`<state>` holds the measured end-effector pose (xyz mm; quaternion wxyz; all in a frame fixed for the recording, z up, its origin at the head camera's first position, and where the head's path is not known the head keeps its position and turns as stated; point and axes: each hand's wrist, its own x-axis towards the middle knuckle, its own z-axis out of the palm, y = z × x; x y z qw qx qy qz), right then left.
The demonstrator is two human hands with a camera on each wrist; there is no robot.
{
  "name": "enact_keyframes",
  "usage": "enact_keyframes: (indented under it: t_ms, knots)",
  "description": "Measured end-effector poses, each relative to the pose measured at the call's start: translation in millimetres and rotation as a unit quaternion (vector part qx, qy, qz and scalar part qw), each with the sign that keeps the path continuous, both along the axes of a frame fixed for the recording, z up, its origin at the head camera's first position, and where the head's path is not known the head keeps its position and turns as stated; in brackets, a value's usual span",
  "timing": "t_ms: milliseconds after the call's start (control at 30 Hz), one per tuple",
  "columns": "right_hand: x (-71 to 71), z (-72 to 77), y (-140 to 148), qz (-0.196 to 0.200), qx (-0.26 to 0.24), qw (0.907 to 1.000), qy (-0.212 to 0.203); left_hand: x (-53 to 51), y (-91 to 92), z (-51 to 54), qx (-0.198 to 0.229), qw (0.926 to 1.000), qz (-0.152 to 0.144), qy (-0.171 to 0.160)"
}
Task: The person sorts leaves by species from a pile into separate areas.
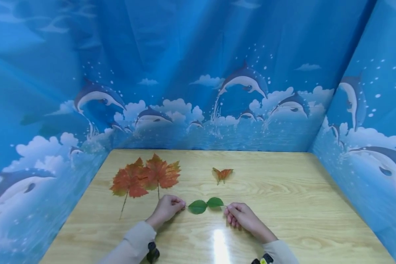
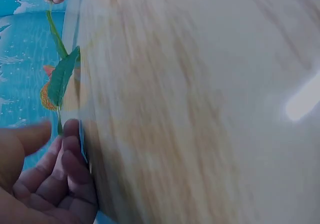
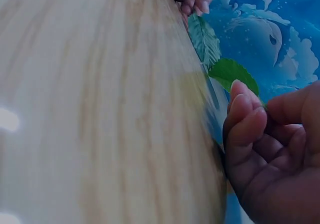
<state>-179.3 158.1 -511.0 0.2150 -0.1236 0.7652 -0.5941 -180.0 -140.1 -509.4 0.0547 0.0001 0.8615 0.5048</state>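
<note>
Two green leaves lie between my hands in the head view, their tips meeting or overlapping. My left hand (image 1: 166, 209) pinches the thin stem of the left green leaf (image 1: 197, 207) at its outer end. On the other side, my right hand (image 1: 245, 219) pinches the stem of the right green leaf (image 1: 215, 202) between thumb and forefinger, its other fingers curled. In the right wrist view, the right hand (image 3: 280, 149) covers the stem end of the near leaf (image 3: 234, 74). The left wrist view shows the left thumb blurred beside the leaf's stem.
Two red-orange maple leaves (image 1: 163, 171) with thin stems lie overlapping at the table's back left. A small orange butterfly-shaped piece (image 1: 222, 174) lies behind the green leaves. Blue dolphin-printed curtains (image 1: 184, 91) border the wooden table (image 1: 283, 183) at the back and sides.
</note>
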Motion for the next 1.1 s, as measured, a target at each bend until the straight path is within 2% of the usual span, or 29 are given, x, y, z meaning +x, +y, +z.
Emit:
enact_keyframes:
  t_ms: [233, 400, 567, 933, 1100]
  knots:
    - [-0.7, 0.1, -9.3, 0.019, 0.033, 0.9992, 0.014, -1.3, -1.1, 1.3, -0.043, 0.9986, -0.031, 0.007]
    - [-1.9, 2.3, -10.4, 0.046, 0.056, 0.9973, 0.008, -1.0, -1.9, 1.1, -0.072, 0.9946, -0.063, 0.039]
    - [-2.3, 2.2, -11.0, 0.053, 0.079, 0.9951, 0.028, -0.4, -1.2, 1.8, -0.096, 0.9888, -0.089, 0.072]
    - [-0.8, 4.4, -15.8, 0.049, 0.111, 0.9909, 0.059, 0.4, 1.6, 0.8, -0.131, 0.9833, -0.095, 0.083]
    - [-1.1, 3.8, -16.5, 0.051, 0.117, 0.9898, 0.064, -1.0, 1.4, -0.1, -0.141, 0.9822, -0.101, 0.071]
